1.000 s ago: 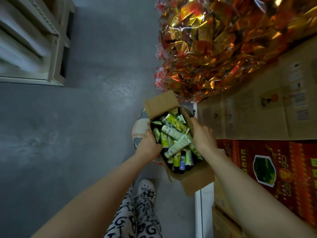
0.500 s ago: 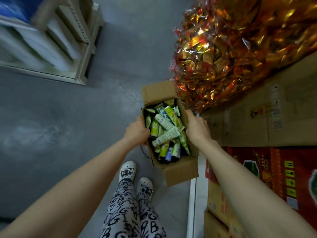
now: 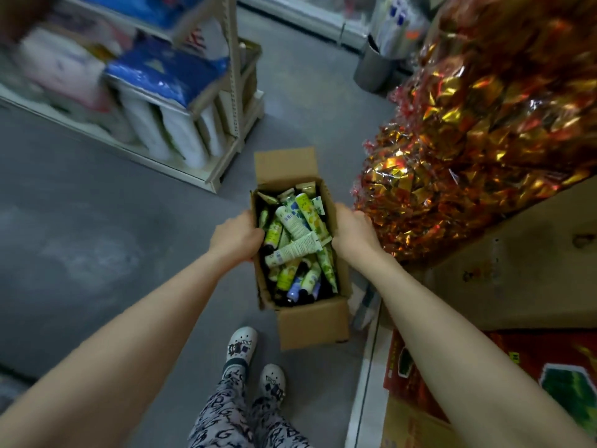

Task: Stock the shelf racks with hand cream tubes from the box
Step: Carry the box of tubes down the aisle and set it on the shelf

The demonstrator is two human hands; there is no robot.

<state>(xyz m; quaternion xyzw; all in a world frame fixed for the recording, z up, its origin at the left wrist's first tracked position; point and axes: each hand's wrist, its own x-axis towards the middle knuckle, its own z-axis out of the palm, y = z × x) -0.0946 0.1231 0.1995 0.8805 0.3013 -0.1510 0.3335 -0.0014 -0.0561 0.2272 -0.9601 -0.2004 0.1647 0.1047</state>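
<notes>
A person holds a brown cardboard box (image 3: pixel 310 321) up over the grey floor (image 3: pixel 97 253), out in front of their body. The left hand (image 3: pixel 235 236) grips the left wall of the box and the right hand (image 3: pixel 353 229) grips the right wall, so the box sits between them. The top flaps are open. Inside lies a loose heap of hand cream tubes (image 3: pixel 297 234), mostly green, yellow and white, and one or two blue. They point every which way. I think the full box has some weight, but not a lot. Its walls are thin card and could bend, so holding both long sides, or a hand under the bottom, looks safest. It should stay flat, or tubes may slide out. The tubes look soft and squashy with smooth skins, so they may slip. I would pick each one up by its middle and not squeeze hard. The tubes have labels with leaves and small print, but the words are too small to read. The person's trousers (image 3: pixel 226 421) have big black letters on them, like G. A red box (image 3: pixel 549 367) on the right has yellow marks that I cannot read. A shelf rack (image 3: pixel 234 92) with blue and white packs stands on the left, but it is blurry. Shiny gold and red bags (image 3: pixel 468 140) are piled on the right.
</notes>
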